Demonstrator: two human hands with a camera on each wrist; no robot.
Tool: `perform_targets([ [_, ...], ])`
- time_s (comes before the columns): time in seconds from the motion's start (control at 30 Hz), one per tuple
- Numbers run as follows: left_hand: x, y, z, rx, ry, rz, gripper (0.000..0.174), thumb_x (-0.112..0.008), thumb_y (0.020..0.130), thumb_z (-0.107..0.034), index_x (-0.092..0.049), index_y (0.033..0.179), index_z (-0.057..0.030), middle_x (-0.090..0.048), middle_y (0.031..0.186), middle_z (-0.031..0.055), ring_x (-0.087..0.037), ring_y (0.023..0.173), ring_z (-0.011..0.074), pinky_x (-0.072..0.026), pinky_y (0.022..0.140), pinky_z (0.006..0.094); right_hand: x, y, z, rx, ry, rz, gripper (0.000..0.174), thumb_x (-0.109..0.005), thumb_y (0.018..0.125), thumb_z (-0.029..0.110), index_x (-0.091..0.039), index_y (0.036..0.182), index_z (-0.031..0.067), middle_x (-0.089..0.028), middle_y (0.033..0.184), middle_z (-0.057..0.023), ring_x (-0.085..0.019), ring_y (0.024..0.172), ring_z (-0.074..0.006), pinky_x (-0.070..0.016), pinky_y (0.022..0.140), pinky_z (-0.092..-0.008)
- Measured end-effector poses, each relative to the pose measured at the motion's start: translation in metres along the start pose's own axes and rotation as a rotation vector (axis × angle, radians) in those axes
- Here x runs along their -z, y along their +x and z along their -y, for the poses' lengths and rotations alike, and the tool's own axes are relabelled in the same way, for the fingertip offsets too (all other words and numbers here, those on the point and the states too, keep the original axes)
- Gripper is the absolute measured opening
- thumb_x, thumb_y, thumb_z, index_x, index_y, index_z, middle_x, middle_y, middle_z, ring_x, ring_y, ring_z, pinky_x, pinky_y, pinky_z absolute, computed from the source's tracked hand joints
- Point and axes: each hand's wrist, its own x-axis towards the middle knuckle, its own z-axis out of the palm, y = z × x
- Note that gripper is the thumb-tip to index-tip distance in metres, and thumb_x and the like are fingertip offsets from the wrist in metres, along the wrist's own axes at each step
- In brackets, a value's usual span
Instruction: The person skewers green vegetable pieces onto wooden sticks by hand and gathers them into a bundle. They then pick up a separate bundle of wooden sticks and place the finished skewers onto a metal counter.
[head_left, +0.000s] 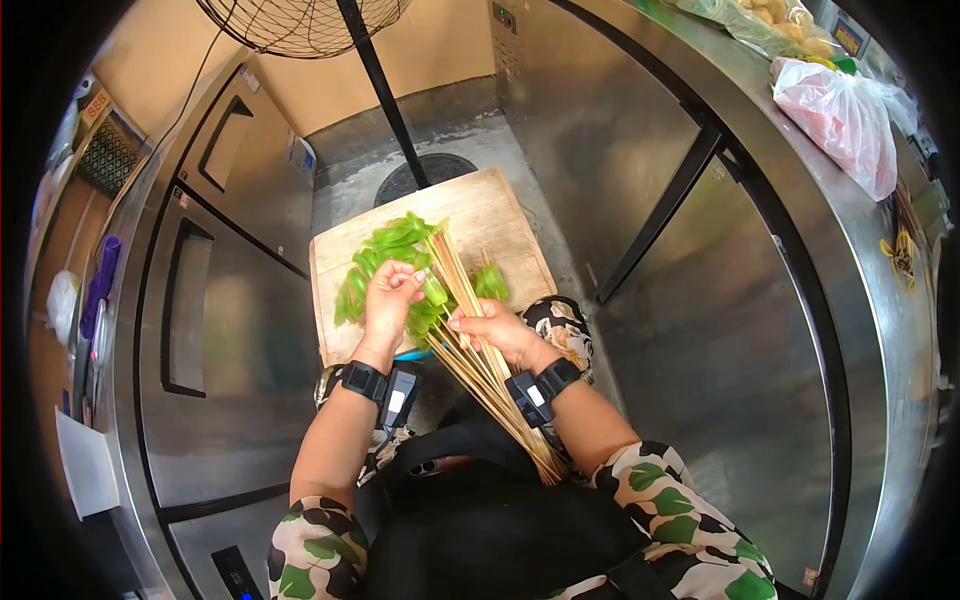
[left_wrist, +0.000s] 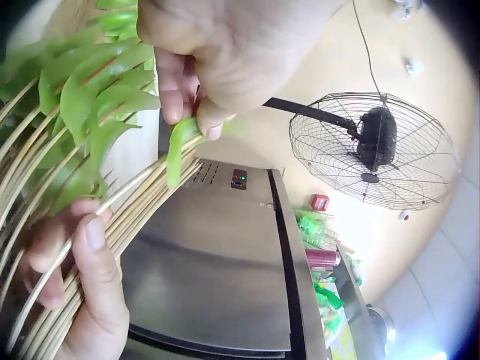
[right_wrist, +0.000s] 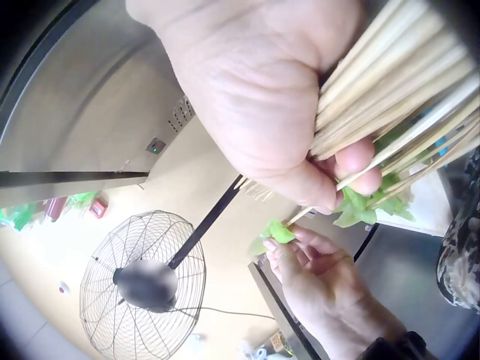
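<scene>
My left hand [head_left: 392, 300] pinches a folded green vegetable piece [left_wrist: 177, 148] between thumb and fingers, at the tip of a thin wooden skewer. My right hand [head_left: 497, 332] grips a bundle of bare skewers [right_wrist: 401, 71], with that one skewer held between its thumb and fingers. Skewers carrying green pieces [left_wrist: 82, 94] fan out beside the bundle, their bare ends pointing toward my lap. On the wooden board [head_left: 490, 205] lie more green pieces [head_left: 398, 235], and a small green cluster [head_left: 490, 282] sits right of the bundle.
Steel cabinets [head_left: 235, 300] stand on the left and a steel unit [head_left: 700, 330] on the right, with plastic bags [head_left: 838, 120] on its top. Beyond the board is a standing fan [head_left: 300, 20] with a round base. Patterned trouser legs [head_left: 560, 330] are below the board.
</scene>
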Motion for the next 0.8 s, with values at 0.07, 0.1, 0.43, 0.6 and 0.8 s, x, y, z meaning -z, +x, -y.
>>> perform_targets([
  [0.07, 0.004, 0.001, 0.005, 0.026, -0.005, 0.002, 0.012, -0.061, 0.081, -0.003, -0.052, 0.082, -0.0109, -0.054, 0.071, -0.0041, -0.051, 0.063, 0.0047, -0.0461, 0.058, 0.0186, 0.000, 0.000, 0.000, 0.001, 0.005, 0.002, 0.009, -0.063, 0.081, 0.013, -0.058, 0.085, 0.0065, -0.056, 0.067, 0.0014, -0.049, 0.051, -0.0046, -0.0391, 0.045, -0.0163],
  [0.1, 0.006, 0.001, 0.007, 0.057, 0.015, 0.024, 0.012, -0.061, 0.081, -0.003, -0.052, 0.082, -0.0108, -0.053, 0.071, -0.0038, -0.051, 0.064, 0.0048, -0.0465, 0.058, 0.0186, 0.001, 0.001, -0.003, 0.003, -0.007, -0.013, 0.009, -0.063, 0.080, 0.012, -0.058, 0.084, 0.0061, -0.056, 0.067, 0.0012, -0.049, 0.051, -0.0049, -0.0395, 0.045, -0.0169],
  [0.43, -0.002, -0.007, 0.011, -0.185, 0.417, -0.074, 0.015, -0.062, 0.078, -0.001, -0.054, 0.089, -0.0050, -0.055, 0.080, 0.0024, -0.055, 0.068, 0.0089, -0.0474, 0.057, 0.0215, 0.001, 0.007, -0.012, 0.065, -0.082, -0.155, 0.010, -0.060, 0.077, 0.004, -0.053, 0.084, 0.0043, -0.055, 0.069, -0.0014, -0.048, 0.050, -0.0078, -0.0398, 0.045, -0.0207],
  [0.6, -0.003, -0.035, 0.004, -0.472, 0.777, 0.087, 0.020, -0.063, 0.075, -0.005, -0.059, 0.094, -0.0055, -0.054, 0.088, 0.0086, -0.056, 0.077, 0.0215, -0.0474, 0.067, 0.0303, 0.002, 0.008, -0.015, 0.106, -0.098, -0.172, 0.016, -0.060, 0.076, 0.003, -0.052, 0.090, 0.0053, -0.052, 0.071, 0.0007, -0.047, 0.052, -0.0057, -0.0395, 0.045, -0.0187],
  [0.8, -0.003, -0.047, 0.006, -0.517, 1.061, 0.173, 0.026, -0.063, 0.074, -0.012, -0.062, 0.100, -0.0097, -0.054, 0.090, 0.0077, -0.053, 0.089, 0.0265, -0.0454, 0.077, 0.0339, -0.003, 0.002, -0.006, 0.098, -0.039, -0.161, 0.017, -0.059, 0.078, 0.003, -0.050, 0.091, 0.0041, -0.052, 0.072, 0.0000, -0.048, 0.053, -0.0075, -0.0404, 0.046, -0.0208],
])
